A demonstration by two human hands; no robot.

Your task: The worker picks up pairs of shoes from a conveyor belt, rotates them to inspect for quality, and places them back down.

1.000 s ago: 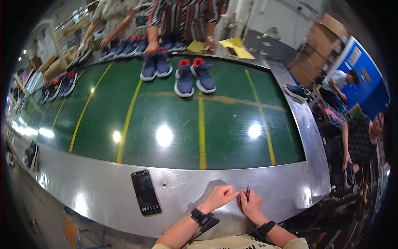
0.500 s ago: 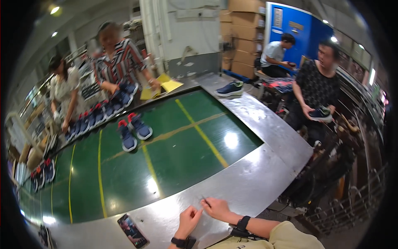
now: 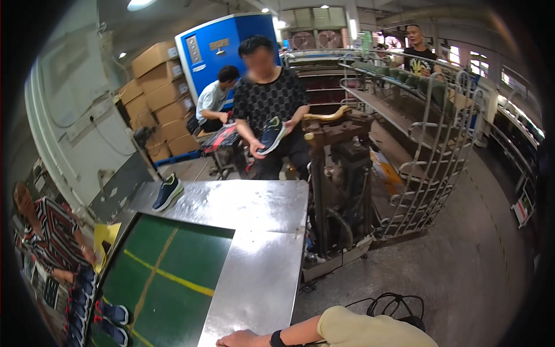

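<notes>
1. Your right hand (image 3: 238, 339) sits at the very bottom of the view, resting on the steel table surround (image 3: 254, 272), just right of the green conveyor belt (image 3: 167, 277). Black wristband (image 3: 274, 339) and pale sleeve run off to the right.
2. Fingers: can't tell. The frame edge cuts them off, so no saying if they're spread, curled or pinching sth. Your left hand is out of frame.
3. The thing under your hand, i.e. the steel surround, runs from the bottom edge up along the belt's right side, then widens into the flat end plate where one dark blue sneaker (image 3: 167, 192) stands alone.
4. Your head is turned well away from the hand. IMO whatever the hand does there needs your eyes back down, since it's barely in sight.
5. Keep palm and wrist on the steel, not the belt. The hand is close to the belt's edge, so a slide left could put it on the green.
6. More sneakers (image 3: 113, 315) sit on the belt at lower left, near a person in a striped shirt (image 3: 52, 231); well apart from you.
7. A co-worker in a dark patterned shirt holds another sneaker (image 3: 272, 134) beyond the table's far end, next to a press machine (image 3: 338, 173). Not within your reach.
8. Black cable (image 3: 393, 302) loops on the floor just right of your arm. Likely a snag risk, so mind it.
</notes>
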